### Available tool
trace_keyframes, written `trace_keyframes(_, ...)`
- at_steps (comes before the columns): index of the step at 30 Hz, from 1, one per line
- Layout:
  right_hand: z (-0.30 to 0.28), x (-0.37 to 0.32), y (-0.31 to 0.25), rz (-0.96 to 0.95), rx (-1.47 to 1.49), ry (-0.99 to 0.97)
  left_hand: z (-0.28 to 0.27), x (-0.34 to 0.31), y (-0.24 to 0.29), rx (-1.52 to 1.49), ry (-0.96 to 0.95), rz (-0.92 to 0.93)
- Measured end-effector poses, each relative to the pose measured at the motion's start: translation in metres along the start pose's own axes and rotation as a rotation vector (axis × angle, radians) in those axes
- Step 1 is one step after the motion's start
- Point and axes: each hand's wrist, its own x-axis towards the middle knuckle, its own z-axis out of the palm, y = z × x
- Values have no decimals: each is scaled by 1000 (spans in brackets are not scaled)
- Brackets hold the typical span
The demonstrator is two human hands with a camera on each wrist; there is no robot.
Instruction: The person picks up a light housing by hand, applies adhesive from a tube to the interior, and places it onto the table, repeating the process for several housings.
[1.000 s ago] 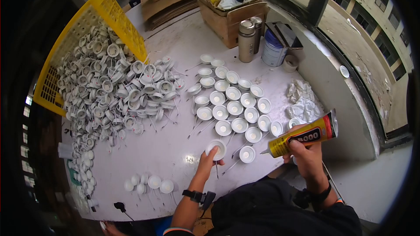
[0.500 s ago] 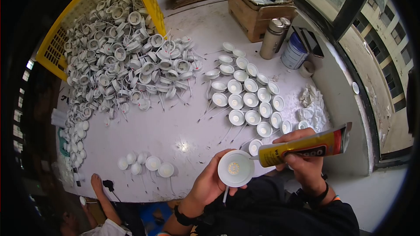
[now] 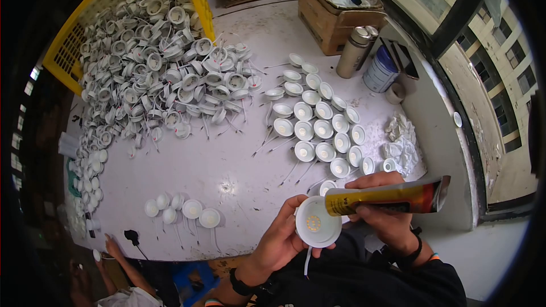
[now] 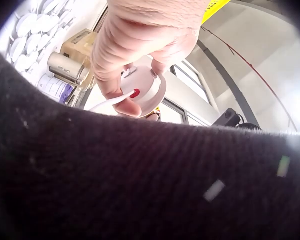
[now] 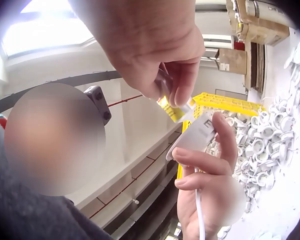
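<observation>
My left hand (image 3: 277,245) holds a white round downlight (image 3: 325,228) by its rim and underside. The lamp's open face is turned up, with a ring of small yellow LEDs inside. A white cable (image 3: 307,262) hangs from it, and the left wrist view shows a red grommet (image 4: 135,93) on its back. In my right hand (image 3: 389,228) is a yellow glue tube (image 3: 364,200) with red and black print, gripped around its body. The tube's front end overlaps the lamp's right inner wall in the head view, and its nozzle is hidden there.
Several finished-looking white lamps (image 3: 323,129) stand in rows beyond my hands. A large heap of lamps (image 3: 153,59) spills from a yellow crate (image 3: 199,3) at left. More lamps (image 3: 192,209) lie at the front. A flask (image 3: 352,52), box (image 3: 318,25) and crumpled paper (image 3: 401,145) line the right.
The left hand has lifted the downlight up and right, closer to the head. The glue tube has come left over the lamp and tilted flatter. The head view has shifted.
</observation>
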Motion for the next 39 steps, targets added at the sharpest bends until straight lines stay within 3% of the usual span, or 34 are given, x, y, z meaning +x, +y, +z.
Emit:
trace_keyframes(4,0,-1,1,-8,-53,-25,2,-2,-1,78,82,-25)
trace_keyframes(13,5,-1,1,-200,-170,-129,6,2,-4,-18,40,5)
trace_keyframes(18,2,6,-3,-309,-402,-136,3,2,-4,-71,-13,32)
trace_keyframes(22,2,9,-18,-252,-601,-84,0,0,1,-19,-10,36)
trace_keyframes(27,-5,7,-36,-204,-735,-235,-2,-1,1,25,49,78)
trace_keyframes(31,-10,4,-36,-182,-692,-260,-1,-1,1,55,50,80)
trace_keyframes(33,-9,3,-35,36,-471,-296,-2,-1,2,8,132,74)
trace_keyframes(35,-5,4,-38,61,-476,-299,6,2,-2,25,239,100)
trace_keyframes(37,-2,3,-35,247,-163,-234,6,1,-4,40,347,133)
trace_keyframes(38,-2,5,-26,33,-274,-288,-1,0,-6,-24,283,110)
trace_keyframes(39,1,6,-22,30,-271,-285,-6,0,-8,-88,219,87)
